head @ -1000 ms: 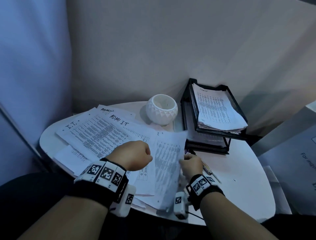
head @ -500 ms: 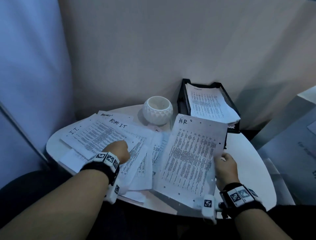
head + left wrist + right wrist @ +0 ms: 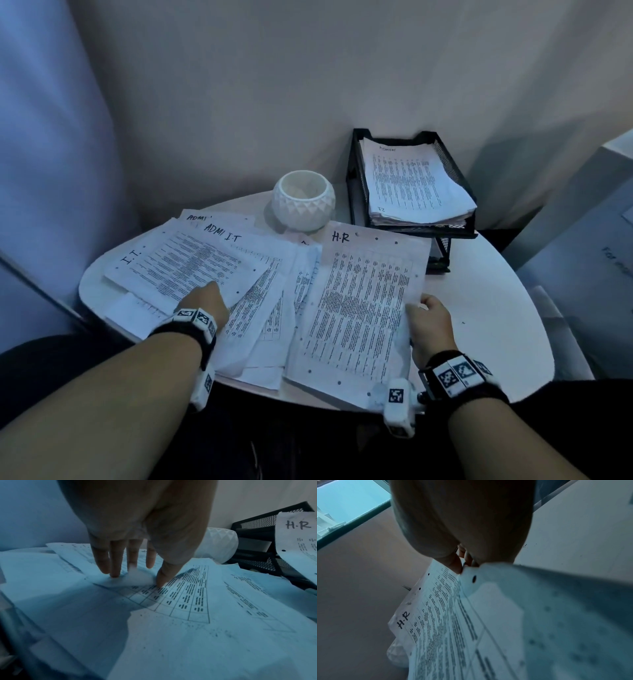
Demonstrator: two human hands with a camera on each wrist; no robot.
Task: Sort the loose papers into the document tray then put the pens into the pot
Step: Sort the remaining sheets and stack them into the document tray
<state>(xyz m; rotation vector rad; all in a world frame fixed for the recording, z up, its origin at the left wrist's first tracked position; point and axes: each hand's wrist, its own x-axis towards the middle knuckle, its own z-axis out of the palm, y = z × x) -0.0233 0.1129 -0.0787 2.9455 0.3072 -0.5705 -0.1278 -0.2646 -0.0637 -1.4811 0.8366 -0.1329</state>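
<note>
Paper marked "H·R" (image 3: 359,308) is the sheet in hand: the right hand (image 3: 430,320) pinches its right edge between thumb and fingers, and it hangs lifted and tilted just in front of the document tray (image 3: 356,178), its top edge hiding the tray's lower tier. A second ago this hand was down among the pile with no sheet raised; half a second ago the sheet was already up, and it has since barely shifted, so I judge the person is reading the heading to choose a tier. The tray's top tier already carries a stack (image 3: 411,185) headed with what looks like "ADMIN".

Left of the tray stands the white faceted pot (image 3: 303,200), holding no pens. Farther left the loose papers (image 3: 191,263), headed "I.T" and "ADMI I.T", fan over the round surface (image 3: 479,308). The left hand (image 3: 205,303) has gone from a fist to spread, straight fingers (image 3: 115,566) pressing the pile, thumb at a curled corner, probably steadying it.

Most sheets remain unsorted. A pen tip (image 3: 406,587) peeks past the held sheet.
</note>
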